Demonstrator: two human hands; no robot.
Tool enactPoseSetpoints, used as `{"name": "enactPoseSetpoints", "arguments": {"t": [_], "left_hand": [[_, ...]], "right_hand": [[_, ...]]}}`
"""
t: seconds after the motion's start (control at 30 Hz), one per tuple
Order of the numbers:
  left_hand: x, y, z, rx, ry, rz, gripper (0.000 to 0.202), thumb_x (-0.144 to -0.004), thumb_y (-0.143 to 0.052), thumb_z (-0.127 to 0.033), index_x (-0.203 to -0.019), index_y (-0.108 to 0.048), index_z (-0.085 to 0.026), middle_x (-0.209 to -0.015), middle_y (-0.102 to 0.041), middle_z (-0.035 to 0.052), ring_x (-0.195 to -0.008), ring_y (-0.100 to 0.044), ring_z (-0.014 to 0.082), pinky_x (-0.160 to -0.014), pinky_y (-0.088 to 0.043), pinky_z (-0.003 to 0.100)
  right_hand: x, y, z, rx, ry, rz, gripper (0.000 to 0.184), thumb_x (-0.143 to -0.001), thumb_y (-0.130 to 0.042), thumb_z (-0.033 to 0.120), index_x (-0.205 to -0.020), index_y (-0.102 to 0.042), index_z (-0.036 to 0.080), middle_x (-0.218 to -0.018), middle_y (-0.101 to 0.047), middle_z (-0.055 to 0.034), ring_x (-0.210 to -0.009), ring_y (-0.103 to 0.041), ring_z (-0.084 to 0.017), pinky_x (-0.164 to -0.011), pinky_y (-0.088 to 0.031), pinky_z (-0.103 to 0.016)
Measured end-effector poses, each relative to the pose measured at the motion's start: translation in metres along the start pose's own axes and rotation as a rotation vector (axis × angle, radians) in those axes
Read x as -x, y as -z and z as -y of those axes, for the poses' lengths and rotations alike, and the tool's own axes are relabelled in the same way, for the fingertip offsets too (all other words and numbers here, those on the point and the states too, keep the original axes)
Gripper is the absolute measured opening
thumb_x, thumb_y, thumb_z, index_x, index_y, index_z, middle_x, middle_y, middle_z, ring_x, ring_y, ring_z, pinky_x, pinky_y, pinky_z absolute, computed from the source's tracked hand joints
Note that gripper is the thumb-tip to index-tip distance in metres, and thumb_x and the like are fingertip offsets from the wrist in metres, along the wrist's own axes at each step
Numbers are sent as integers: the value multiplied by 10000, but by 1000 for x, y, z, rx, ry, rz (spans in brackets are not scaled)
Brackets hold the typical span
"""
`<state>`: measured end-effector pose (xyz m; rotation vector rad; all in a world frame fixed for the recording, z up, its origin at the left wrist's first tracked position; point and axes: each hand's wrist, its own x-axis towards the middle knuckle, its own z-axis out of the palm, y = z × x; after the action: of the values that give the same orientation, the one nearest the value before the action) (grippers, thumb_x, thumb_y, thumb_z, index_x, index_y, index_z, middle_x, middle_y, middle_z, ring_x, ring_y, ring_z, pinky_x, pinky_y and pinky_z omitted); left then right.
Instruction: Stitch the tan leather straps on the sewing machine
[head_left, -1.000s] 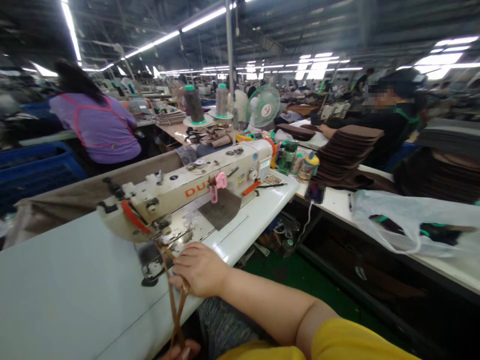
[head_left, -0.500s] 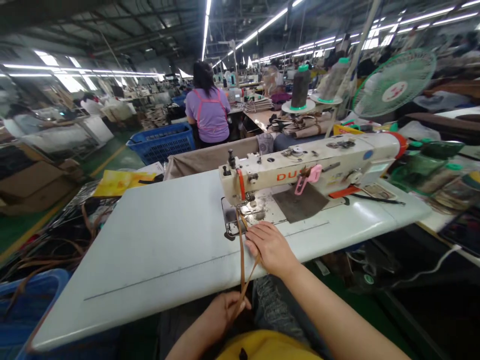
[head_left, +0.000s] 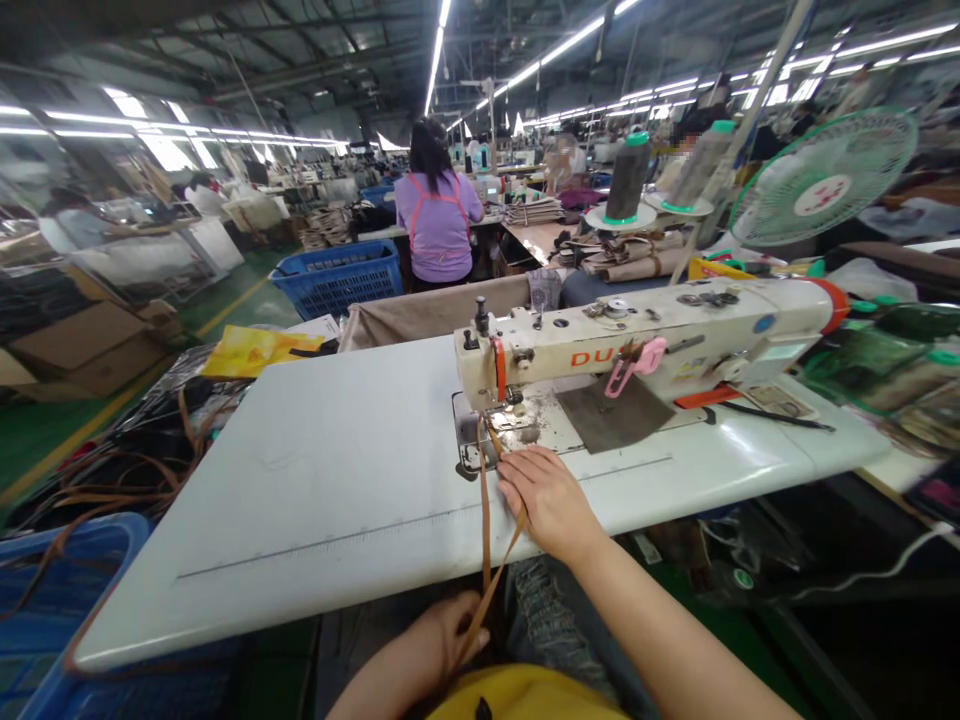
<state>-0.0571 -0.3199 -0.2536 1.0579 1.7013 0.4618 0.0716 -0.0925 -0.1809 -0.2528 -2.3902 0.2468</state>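
A narrow tan strap point(head_left: 485, 520) runs from under the needle area of the white sewing machine point(head_left: 555, 360) down over the table's front edge. My right hand point(head_left: 546, 505) rests on the table just in front of the machine, its fingers together on a second length of the strap close to the presser foot. Below the edge, over my lap, my left hand point(head_left: 450, 635) is closed around the lower part of the strap, where the two lengths come together. The strap's end is hidden below that hand. A pink clip-like piece point(head_left: 636, 366) hangs on the machine's body.
Thread cones point(head_left: 627, 180) and a green fan point(head_left: 825, 180) stand behind the machine. A blue basket point(head_left: 341, 280) sits beyond the table, near a co-worker in purple point(head_left: 437, 225). More brown straps point(head_left: 127, 490) lie at the left, above another blue basket point(head_left: 127, 545).
The view has turned slightly left, so the scene sits further right. My left hand has drawn a little lower with the strap. My right hand keeps its place by the needle.
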Motion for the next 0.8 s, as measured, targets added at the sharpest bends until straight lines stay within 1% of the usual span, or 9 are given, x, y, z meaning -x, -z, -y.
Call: {"name": "enactPoseSetpoints", "arguments": {"t": [0.07, 0.17, 0.23, 0.3, 0.33, 0.43, 0.53, 0.63, 0.8], "left_hand": [[10, 10, -15, -40, -11, -3, 366, -888, -575, -428, -1116, -712, -177, -1126, -751, 132, -1036, -660, 321, -942, -501, 423], [24, 19, -35, -33, 6, 34, 385, -925, -528, -500, -935, -746, -183, -959, -788, 95, -929, -689, 301, -859, -518, 403], [26, 20, -42, 137, -40, 80, 503, -920, -542, -639, -1010, -769, -200, -977, -811, 73, -964, -712, 291, -907, -527, 399], [23, 20, -47, 404, -62, 55, 711, -828, -573, -835, -1114, -766, -213, -984, -812, 71, -981, -735, 298, -915, -557, 410], [19, 20, -49, 522, -67, 20, 789, -787, -590, -886, -1169, -753, -215, -1002, -810, 77, -997, -744, 306, -919, -574, 417], [8, 25, -56, 668, -67, -62, 810, -832, -624, -834, -1346, -670, -209, -1136, -796, 102, -1092, -745, 317, -960, -612, 418], [1, 30, -63, 535, -110, -112, 744, -900, -625, -743, -1412, -620, -204, -1155, -792, 98, -1046, -750, 291, -904, -643, 369], [0, 30, -67, 381, -168, -175, 686, -889, -643, -737, -1349, -657, -228, -973, -794, 50, -869, -747, 250, -772, -645, 318], [0, 23, -75, 158, -146, -117, 582, -911, -604, -676, -1285, -664, -233, -895, -774, 27, -699, -723, 223, -613, -622, 312]], "right_hand": [[1, -1, -1, -1, -3, 0, 269, -1084, -524, 286, -1179, -750, 176, -1240, -774, -123, -1123, -716, -254, -1112, -523, -507], [4, -2, -1, 19, -10, 2, 263, -1079, -539, 292, -1176, -742, 155, -1240, -769, -128, -1135, -697, -262, -1088, -532, -487], [7, -3, 0, 38, -7, 10, 262, -1076, -551, 303, -1184, -731, 145, -1230, -767, -127, -1138, -690, -259, -1046, -552, -452], [11, -5, 0, 50, 5, 35, 270, -1080, -557, 334, -1188, -720, 148, -1217, -765, -121, -1145, -686, -243, -1017, -564, -399], [12, -7, -1, 49, 13, 54, 268, -1082, -557, 343, -1182, -715, 151, -1201, -766, -116, -1143, -688, -228, -1018, -563, -375], [15, -11, -7, 58, 1, 65, 251, -1094, -536, 339, -1145, -710, 166, -1166, -771, -92, -1088, -698, -194, -1010, -559, -330], [18, -13, -10, 59, -20, 42, 261, -1104, -509, 339, -1145, -710, 177, -1159, -774, -67, -1043, -700, -184, -964, -566, -304], [21, -16, -12, 50, -35, 15, 262, -1104, -503, 333, -1141, -715, 184, -1141, -772, -53, -1023, -703, -185, -911, -570, -293], [24, -18, -14, -3, -65, 2, 194, -1073, -541, 253, -1139, -718, 208, -1134, -775, -58, -1032, -707, -175, -923, -562, -279]]}}
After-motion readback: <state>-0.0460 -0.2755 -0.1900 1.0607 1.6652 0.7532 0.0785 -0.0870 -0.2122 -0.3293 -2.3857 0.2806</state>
